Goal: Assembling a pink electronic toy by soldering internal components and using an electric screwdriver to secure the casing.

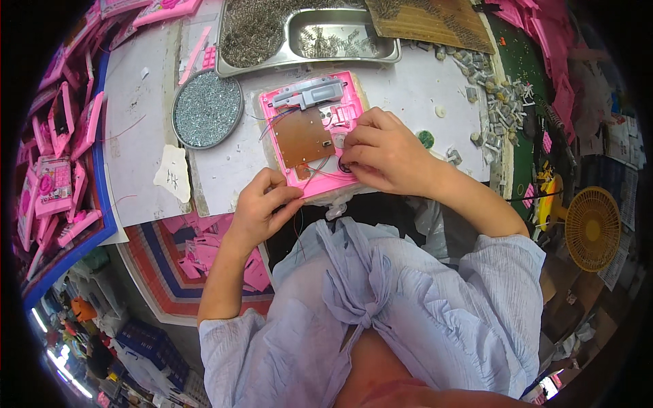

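A pink plastic toy casing (314, 188) lies open side up on a clear-wrapped pad at the table's near edge. Inside it sit a brown circuit board (299, 139), a grey plastic module (318, 93) along the far side, and thin coloured wires. My left hand (262, 205) grips the casing's near left corner between thumb and fingers; loose wires dangle below it. At the casing's right side, my right hand (386, 151) has its fingers bent together over a small dark round part (345, 164), which they partly cover.
A round dish of small silvery screws (207, 109) stands left. Behind is a metal tray (272, 62) with springs, beside a brown board (435, 24). Small metal parts (496, 88) lie scattered right, near a yellow fan (592, 228). Pink casings (54, 183) fill a bin at left.
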The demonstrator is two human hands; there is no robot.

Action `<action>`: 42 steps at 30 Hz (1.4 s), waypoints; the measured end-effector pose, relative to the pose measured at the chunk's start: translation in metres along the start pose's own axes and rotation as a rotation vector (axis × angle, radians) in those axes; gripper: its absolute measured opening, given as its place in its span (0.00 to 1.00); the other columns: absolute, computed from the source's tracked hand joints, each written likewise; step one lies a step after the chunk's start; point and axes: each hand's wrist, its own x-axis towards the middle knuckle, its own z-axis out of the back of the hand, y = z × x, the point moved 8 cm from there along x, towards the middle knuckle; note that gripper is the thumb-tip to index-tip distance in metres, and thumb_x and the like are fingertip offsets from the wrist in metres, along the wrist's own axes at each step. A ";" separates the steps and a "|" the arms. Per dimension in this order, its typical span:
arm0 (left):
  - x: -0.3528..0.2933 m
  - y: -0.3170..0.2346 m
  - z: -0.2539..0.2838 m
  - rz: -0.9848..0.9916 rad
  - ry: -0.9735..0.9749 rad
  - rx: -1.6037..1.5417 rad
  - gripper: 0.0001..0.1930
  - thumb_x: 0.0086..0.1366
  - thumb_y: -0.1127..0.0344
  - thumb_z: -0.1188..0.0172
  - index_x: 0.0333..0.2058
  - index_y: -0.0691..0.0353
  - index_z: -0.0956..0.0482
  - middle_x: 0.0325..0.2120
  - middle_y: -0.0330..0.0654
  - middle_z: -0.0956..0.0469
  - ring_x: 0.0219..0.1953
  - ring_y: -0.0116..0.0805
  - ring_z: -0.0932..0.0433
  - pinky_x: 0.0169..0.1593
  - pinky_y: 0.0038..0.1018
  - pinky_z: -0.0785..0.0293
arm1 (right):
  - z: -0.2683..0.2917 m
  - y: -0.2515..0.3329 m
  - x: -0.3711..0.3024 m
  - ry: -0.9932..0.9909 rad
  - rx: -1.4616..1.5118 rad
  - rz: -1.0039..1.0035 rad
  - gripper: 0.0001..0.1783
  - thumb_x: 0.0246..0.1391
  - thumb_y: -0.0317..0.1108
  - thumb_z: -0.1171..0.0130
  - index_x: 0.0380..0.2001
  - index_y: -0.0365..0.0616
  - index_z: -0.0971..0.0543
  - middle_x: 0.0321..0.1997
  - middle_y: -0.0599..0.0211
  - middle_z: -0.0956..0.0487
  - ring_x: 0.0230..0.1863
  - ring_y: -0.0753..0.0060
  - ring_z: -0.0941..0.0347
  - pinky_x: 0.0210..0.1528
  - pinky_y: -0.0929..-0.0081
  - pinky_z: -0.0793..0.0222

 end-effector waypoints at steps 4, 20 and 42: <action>-0.001 -0.004 0.002 -0.003 0.031 0.029 0.12 0.52 0.72 0.25 0.36 0.61 0.16 0.29 0.42 0.28 0.29 0.38 0.25 0.31 0.32 0.28 | -0.005 0.000 -0.006 -0.045 0.016 0.033 0.15 0.41 0.32 0.28 0.35 0.49 0.18 0.41 0.72 0.20 0.48 0.57 0.27 0.50 0.60 0.31; 0.052 -0.036 0.020 0.134 0.589 0.152 0.13 0.55 0.70 0.30 0.40 0.62 0.18 0.30 0.46 0.25 0.34 0.46 0.21 0.39 0.37 0.24 | 0.166 -0.146 -0.154 -0.305 -0.475 -0.903 0.10 0.52 0.35 0.39 0.36 0.43 0.16 0.37 0.60 0.15 0.40 0.53 0.21 0.45 0.60 0.26; 0.272 0.027 -0.025 -0.087 0.150 0.648 0.08 0.63 0.70 0.39 0.40 0.62 0.15 0.39 0.49 0.18 0.41 0.52 0.18 0.46 0.42 0.22 | 0.058 -0.152 -0.018 -0.067 -0.529 -0.227 0.11 0.53 0.31 0.38 0.41 0.48 0.19 0.43 0.65 0.22 0.51 0.57 0.29 0.50 0.60 0.27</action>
